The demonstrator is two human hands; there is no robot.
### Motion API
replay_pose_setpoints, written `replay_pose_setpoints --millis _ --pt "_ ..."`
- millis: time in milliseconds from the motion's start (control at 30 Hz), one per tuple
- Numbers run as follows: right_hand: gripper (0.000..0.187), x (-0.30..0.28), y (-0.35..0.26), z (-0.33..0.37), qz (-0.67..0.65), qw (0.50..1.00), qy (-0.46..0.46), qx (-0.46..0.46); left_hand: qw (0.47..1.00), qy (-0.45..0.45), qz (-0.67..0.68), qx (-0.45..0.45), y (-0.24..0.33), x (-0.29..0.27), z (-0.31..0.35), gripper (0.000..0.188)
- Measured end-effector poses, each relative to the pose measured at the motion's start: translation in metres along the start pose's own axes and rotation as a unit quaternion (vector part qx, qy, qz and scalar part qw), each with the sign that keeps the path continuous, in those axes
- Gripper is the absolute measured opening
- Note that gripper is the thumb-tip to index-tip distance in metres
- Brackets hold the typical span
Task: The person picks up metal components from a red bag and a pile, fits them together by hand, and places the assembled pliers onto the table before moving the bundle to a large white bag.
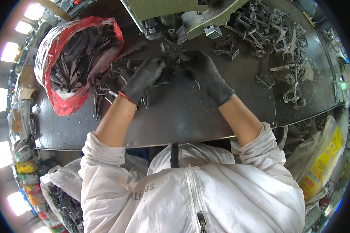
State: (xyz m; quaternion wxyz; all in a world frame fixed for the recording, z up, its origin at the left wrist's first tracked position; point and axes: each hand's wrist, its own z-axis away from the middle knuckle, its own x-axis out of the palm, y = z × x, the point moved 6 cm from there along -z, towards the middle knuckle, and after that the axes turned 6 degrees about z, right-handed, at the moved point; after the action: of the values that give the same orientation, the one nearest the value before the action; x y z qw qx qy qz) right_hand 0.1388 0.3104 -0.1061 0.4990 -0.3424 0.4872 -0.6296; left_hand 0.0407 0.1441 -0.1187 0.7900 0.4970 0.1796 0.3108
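Observation:
Both my hands wear dark grey work gloves and are close together just in front of the machine's lower part. My left hand [149,73] is closed, its fingers curled at a small metal part [177,60] in the gap between the hands. My right hand [206,73] is closed too, with its fingertips at the same spot and largely hidden. A thin metal edge [198,84] shows below the right hand. Beside my left wrist lie several loose metal levers [99,99], partly covered by the hand and forearm.
A pale green machine [159,8] stands at the far middle, with a small metal block [212,32] by it. On the left, a red-rimmed plastic bag [62,105] holds dark flat levers [79,58]. Bare metal castings [284,39] are heaped on the right of the dark metal table [182,120].

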Motion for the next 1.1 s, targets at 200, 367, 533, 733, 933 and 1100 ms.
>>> replay_pose_setpoints --millis 200,367,533,733,933,1100 --pt "0.044 -0.013 0.005 0.007 -0.106 0.994 0.013 -0.003 0.838 0.245 -0.443 0.204 0.064 -0.090 -0.027 0.027" --pt "0.048 0.009 -0.012 0.004 -0.054 0.997 -0.014 -0.056 0.718 0.229 -0.635 0.168 0.009 -0.178 -0.056 0.022" --pt "0.048 0.000 -0.019 0.027 -0.052 0.998 -0.003 -0.034 0.777 0.206 -0.558 0.205 0.034 -0.137 -0.055 0.023" --pt "0.045 -0.016 0.005 0.020 0.013 0.999 -0.016 0.026 0.782 0.256 -0.500 0.270 0.103 -0.109 0.014 0.026" --pt "0.042 -0.001 0.003 0.019 -0.069 0.997 -0.021 0.025 0.964 0.158 -0.140 0.160 0.107 -0.066 0.087 0.031" --pt "0.041 0.008 -0.004 0.015 -0.136 0.991 -0.016 -0.007 0.905 -0.003 -0.392 0.163 0.068 0.007 0.079 0.038"
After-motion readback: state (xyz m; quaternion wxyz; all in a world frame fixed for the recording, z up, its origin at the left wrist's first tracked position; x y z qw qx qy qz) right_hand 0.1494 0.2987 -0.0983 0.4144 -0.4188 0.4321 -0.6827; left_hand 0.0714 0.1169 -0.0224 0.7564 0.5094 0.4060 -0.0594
